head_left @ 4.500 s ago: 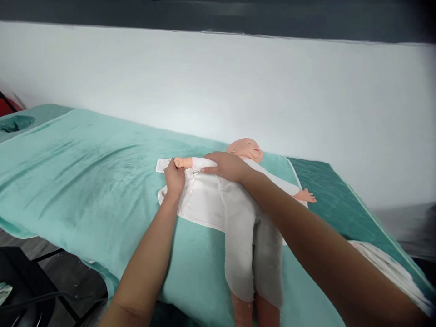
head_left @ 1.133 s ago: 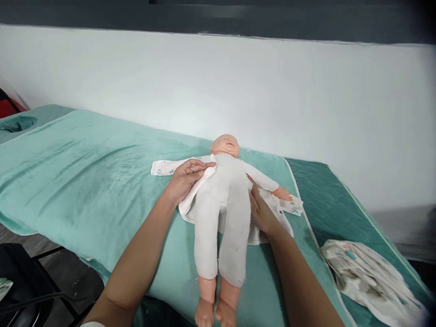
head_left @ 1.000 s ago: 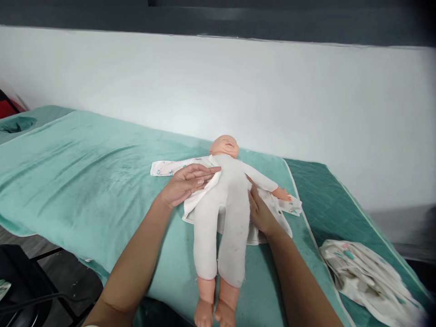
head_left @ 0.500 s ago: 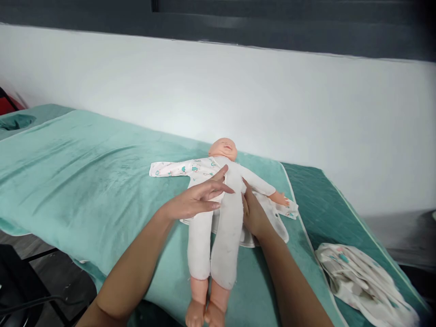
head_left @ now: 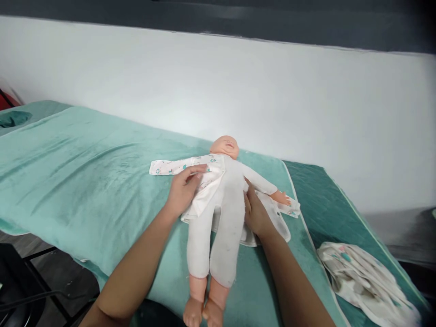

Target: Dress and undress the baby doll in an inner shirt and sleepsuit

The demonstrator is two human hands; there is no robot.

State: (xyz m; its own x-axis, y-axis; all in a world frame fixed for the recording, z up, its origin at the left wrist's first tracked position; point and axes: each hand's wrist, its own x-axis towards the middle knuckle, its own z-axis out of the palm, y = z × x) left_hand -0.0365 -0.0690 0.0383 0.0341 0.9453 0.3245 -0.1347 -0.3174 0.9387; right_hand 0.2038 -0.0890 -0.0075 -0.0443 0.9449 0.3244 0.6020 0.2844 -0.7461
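White wall (head_left: 218, 95) rises behind a bed spread with a pale teal plush blanket (head_left: 102, 159). Over it, the person's left hand (head_left: 184, 190) rests with its fingers extended and lightly spread on the printed front panel (head_left: 215, 176) of a small white shirt, thumb apart from the index finger, gripping nothing firmly. The right hand (head_left: 257, 211) presses against the opposite flank of a baby doll (head_left: 232, 195); its fingertips are partly hidden there, so I cannot tell whether they pinch anything.

Between the two hands the doll lies on its back, its long axis running away from the person: feet (head_left: 192, 311) at the near end, head (head_left: 225, 146) toward the wall. One printed sleeve (head_left: 166, 167) stretches out to the person's left, past the left hand. On the other side, the shirt's loose panel (head_left: 272, 213) is spread inside up beneath the doll's arm, just beyond the right hand, which is the nearer of the two; that side's sleeve (head_left: 292, 210) lies under the doll's small hand (head_left: 281, 196).

Farther right, a crumpled printed cloth (head_left: 368, 279) sits on a darker green quilted cover (head_left: 315, 195).
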